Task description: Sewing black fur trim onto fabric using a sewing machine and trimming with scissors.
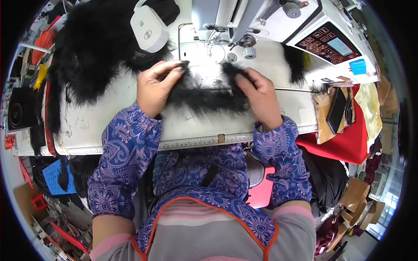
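Observation:
Between my hands hangs a strip of black faux fur [207, 99], its middle sagging toward the table's near side. My left hand [154, 85] pinches one end between thumb and fingers. The other end is gripped by my right hand [260, 93], thumb on top. Both ends are raised toward the sewing machine [217, 17], whose needle area and lit plate lie just beyond the strip. The fur looks apart from the presser foot. Long hairs hide the strip's edges.
A large heap of black fur [89, 48] covers the table's left. A white rounded device [149, 29] stands beside the machine. At right are the control panel [328, 43], a dark phone [336, 111] and red cloth [335, 141]. A ruler [196, 141] runs along the front edge.

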A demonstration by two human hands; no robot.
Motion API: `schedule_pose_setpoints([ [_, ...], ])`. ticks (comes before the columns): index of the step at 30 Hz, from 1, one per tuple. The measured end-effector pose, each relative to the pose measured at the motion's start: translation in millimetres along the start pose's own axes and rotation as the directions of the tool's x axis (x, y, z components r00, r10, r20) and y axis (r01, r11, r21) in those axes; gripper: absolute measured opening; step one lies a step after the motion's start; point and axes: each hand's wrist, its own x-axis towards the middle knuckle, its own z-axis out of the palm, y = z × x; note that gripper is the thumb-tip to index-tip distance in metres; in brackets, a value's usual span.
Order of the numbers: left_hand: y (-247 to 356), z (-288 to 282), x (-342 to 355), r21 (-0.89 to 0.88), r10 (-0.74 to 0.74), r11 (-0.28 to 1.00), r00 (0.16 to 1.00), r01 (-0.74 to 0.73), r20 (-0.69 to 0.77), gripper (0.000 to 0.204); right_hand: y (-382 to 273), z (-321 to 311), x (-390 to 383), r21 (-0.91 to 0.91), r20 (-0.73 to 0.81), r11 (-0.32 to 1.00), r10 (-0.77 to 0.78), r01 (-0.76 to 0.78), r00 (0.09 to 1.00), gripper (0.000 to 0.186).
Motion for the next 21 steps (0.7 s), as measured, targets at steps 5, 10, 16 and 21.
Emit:
schedule_pose_setpoints([
  [5,-5,16,25,0.152,0.169,0.972,0.983,-0.177,0.065,0.014,-8,17,31,-0.740,0.246,0.513,-0.397,0.436,0.884,0.012],
  [10,-15,19,37,0.300,0.330,0.881,0.929,-0.366,0.167,0.014,-5,23,40,-0.817,0.324,0.314,-0.445,0.484,0.835,0.011],
  [16,-10,17,34,0.367,0.420,0.774,0.853,-0.515,0.310,0.017,-1,23,43,-0.760,0.342,0.357,-0.490,0.543,0.802,0.014],
  [21,-13,21,35,0.401,0.388,0.785,0.879,-0.473,0.278,0.021,1,21,45,-0.747,0.332,0.379,-0.498,0.546,0.801,0.016],
])
